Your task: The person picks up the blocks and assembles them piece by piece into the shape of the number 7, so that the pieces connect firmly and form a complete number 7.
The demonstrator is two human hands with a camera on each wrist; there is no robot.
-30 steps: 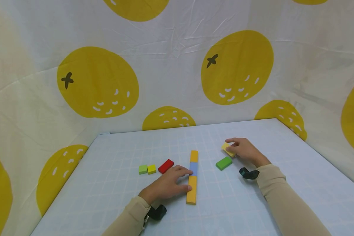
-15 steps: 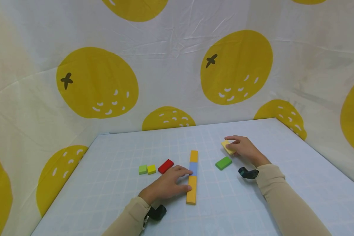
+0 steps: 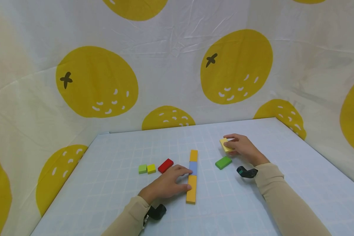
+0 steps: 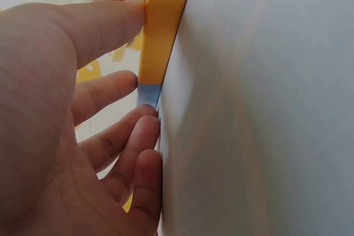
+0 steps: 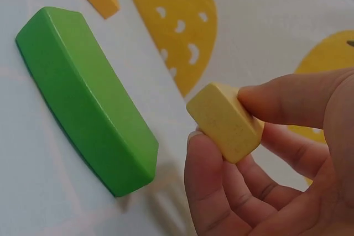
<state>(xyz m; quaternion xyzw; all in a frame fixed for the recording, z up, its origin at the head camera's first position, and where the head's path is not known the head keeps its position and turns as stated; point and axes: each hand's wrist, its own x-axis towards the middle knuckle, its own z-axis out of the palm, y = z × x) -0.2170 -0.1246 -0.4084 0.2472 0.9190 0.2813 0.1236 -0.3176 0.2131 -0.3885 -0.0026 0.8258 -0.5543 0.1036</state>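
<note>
My right hand (image 3: 243, 148) pinches a pale yellow block (image 3: 226, 145) between thumb and fingers. The right wrist view shows this yellow block (image 5: 224, 122) held in the air beside a green block (image 5: 88, 100) on the table. My left hand (image 3: 169, 183) rests against the left side of a straight row of blocks, its fingers loosely extended. Its thumb touches the long orange block (image 3: 191, 191), and its index finger is at the blue block (image 3: 193, 167). A shorter orange block (image 3: 193, 155) forms the row's far end.
Left of the row lie a red block (image 3: 165, 166), a small yellow block (image 3: 151, 168) and a small light green block (image 3: 143, 169). The pale table (image 3: 121, 144) ends at the back against a hanging cloth (image 3: 171, 75) with a fruit print.
My right hand has risen a little and moved slightly left, carrying the pale yellow block off the table and tilting it. The left hand and the row have kept their places.
</note>
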